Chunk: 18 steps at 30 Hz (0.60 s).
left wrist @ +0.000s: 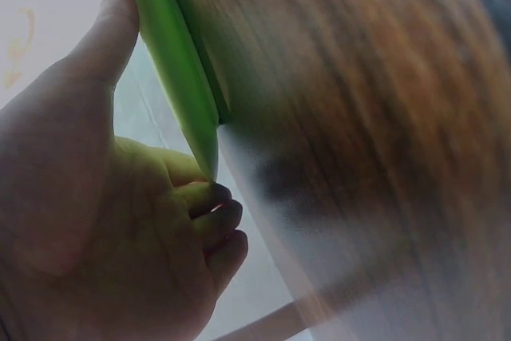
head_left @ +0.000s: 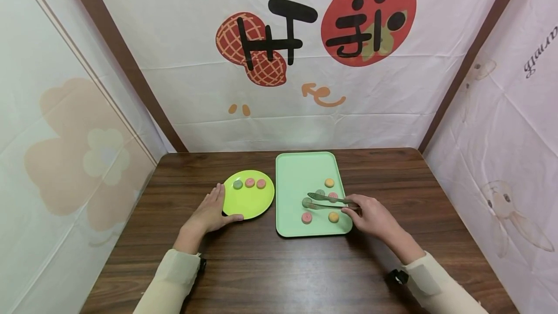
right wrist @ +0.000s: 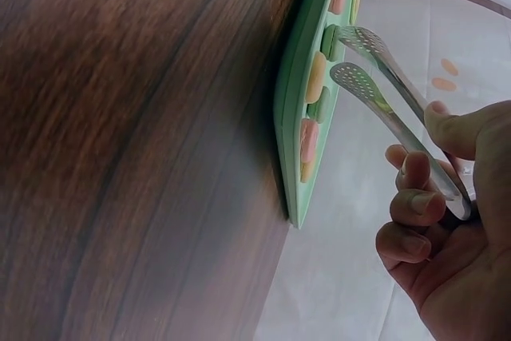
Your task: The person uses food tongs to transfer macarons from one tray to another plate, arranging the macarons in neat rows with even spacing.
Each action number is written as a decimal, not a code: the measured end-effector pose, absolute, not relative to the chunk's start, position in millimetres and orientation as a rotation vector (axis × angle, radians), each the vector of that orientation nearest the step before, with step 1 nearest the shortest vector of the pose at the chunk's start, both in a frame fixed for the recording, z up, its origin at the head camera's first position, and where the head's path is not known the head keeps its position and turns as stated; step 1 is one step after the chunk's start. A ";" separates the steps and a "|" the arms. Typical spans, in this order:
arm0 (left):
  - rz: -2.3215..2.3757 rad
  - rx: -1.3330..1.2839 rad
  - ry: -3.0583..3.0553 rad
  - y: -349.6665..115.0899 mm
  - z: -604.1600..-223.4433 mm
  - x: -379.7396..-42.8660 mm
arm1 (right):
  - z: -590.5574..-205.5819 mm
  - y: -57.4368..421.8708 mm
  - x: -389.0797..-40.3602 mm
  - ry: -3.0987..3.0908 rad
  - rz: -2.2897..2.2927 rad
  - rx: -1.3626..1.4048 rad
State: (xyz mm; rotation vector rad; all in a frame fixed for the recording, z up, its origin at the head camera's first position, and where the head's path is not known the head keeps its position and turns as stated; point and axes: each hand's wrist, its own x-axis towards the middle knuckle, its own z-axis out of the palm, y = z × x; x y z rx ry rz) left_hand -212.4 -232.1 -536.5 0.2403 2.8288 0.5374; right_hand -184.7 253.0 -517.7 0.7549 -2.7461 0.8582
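My right hand (head_left: 369, 213) grips metal tongs (head_left: 319, 197), their perforated tips apart over the mint-green tray (head_left: 301, 166). Under and around the tips lie several macarons: a green macaron (head_left: 306, 202) by the lower tip, another green macaron (head_left: 320, 192), a pink macaron (head_left: 333, 196) partly behind the tongs, a pink macaron (head_left: 307, 218) and two yellow ones, one at the front (head_left: 333, 217). My left hand (head_left: 211, 211) rests against the left rim of the lime-green plate (head_left: 248, 206), thumb and fingers spread. On that plate sit a green macaron (head_left: 237, 184) and two pink macarons (head_left: 250, 182).
Plate and tray stand side by side on a dark wood-grain table (head_left: 279, 270), the plate on the left. A printed white curtain (head_left: 196, 86) rises behind the table's back edge, with more printed cloth at both sides.
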 end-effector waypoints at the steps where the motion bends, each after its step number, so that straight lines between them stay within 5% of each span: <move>1: 0.536 0.240 2.830 -232.0 -536.5 -212.6 | -517.2 253.2 -184.5 -2.746 0.856 0.757; 18: 0.535 0.234 2.824 -232.6 -537.1 -213.3 | -518.8 255.2 -185.2 -2.792 0.863 0.760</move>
